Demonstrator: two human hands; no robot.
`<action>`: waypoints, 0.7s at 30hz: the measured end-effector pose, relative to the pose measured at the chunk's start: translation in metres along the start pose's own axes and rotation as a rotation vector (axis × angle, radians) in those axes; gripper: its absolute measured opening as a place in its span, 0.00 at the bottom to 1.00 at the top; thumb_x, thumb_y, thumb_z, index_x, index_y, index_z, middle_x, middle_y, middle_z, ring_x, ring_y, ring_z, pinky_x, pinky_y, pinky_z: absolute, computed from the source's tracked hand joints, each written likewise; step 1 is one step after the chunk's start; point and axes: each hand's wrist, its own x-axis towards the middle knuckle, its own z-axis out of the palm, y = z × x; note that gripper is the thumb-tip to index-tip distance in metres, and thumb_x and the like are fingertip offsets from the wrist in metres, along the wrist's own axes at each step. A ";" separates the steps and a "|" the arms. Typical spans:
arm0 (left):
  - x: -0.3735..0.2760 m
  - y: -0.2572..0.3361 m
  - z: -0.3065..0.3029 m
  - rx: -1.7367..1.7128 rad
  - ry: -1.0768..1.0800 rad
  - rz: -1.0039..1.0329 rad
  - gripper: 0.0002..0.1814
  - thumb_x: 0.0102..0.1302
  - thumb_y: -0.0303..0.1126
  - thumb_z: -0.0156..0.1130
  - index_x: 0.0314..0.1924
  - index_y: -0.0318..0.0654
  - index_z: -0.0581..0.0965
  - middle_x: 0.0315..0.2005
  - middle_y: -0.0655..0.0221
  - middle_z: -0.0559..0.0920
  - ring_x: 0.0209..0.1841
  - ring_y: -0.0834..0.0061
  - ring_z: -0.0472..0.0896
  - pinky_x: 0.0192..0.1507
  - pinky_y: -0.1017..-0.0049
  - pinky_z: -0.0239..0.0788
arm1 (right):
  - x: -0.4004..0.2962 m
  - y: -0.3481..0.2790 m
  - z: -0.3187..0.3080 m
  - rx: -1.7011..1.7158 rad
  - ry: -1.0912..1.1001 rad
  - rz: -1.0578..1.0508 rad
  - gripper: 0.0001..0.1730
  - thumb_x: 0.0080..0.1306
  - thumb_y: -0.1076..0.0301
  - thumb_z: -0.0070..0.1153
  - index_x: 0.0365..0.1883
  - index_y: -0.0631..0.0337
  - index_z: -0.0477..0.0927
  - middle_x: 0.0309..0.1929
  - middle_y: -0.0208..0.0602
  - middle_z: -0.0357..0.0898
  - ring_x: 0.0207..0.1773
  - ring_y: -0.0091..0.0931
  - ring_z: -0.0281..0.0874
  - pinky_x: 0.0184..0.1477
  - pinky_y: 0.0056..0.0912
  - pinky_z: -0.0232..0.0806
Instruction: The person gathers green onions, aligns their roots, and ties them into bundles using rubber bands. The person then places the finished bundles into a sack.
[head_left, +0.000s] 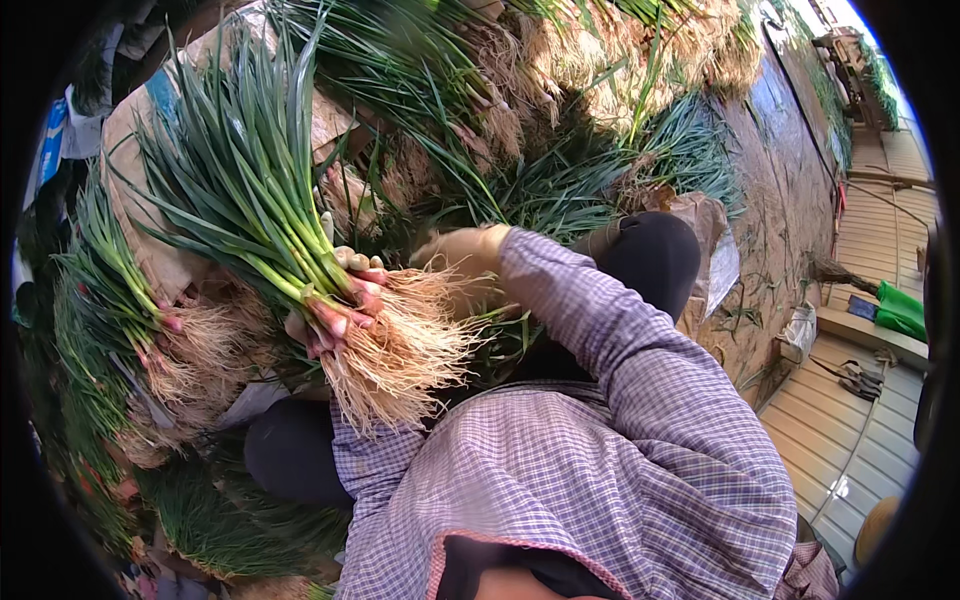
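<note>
My left hand (357, 259) holds a large bunch of green garlic plants (281, 202) from beneath, with only its fingertips showing over the stems near the pinkish bulbs. The long green leaves point up and left, and the pale roots hang towards my lap. Just right of the roots is my right hand (469, 259), blurred, with its fingers partly hidden; whether it holds anything cannot be told. Loose green leaves lie beneath and beyond it.
More garlic plants with roots (176, 322) lie at the left. Rooted bundles (600, 67) are heaped at the top, beside cut leaves (690, 150). A broom (844, 274), a green object (900, 311) and sandals (859, 379) are at the right.
</note>
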 end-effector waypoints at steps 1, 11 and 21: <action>-0.003 0.005 0.002 0.087 0.021 -0.038 0.27 0.56 0.33 0.66 0.55 0.36 0.70 0.56 0.66 0.71 0.62 0.69 0.64 0.66 0.70 0.46 | -0.011 -0.001 -0.024 0.098 0.198 0.037 0.23 0.67 0.55 0.51 0.54 0.62 0.73 0.53 0.47 0.76 0.53 0.34 0.74 0.57 0.36 0.65; -0.003 0.010 -0.008 0.301 0.140 -0.251 0.37 0.55 0.43 0.66 0.60 0.36 0.62 0.57 0.61 0.71 0.60 0.60 0.69 0.64 0.62 0.56 | 0.062 -0.016 0.102 -0.010 0.281 0.085 0.15 0.68 0.57 0.48 0.44 0.58 0.76 0.36 0.44 0.80 0.41 0.39 0.78 0.45 0.38 0.71; -0.006 -0.015 0.007 0.333 0.418 0.043 0.46 0.50 0.55 0.61 0.59 0.24 0.63 0.51 0.49 0.74 0.53 0.54 0.74 0.61 0.57 0.60 | 0.040 0.076 -0.078 0.037 0.997 0.831 0.30 0.60 0.44 0.55 0.40 0.68 0.76 0.37 0.51 0.81 0.39 0.41 0.80 0.44 0.44 0.70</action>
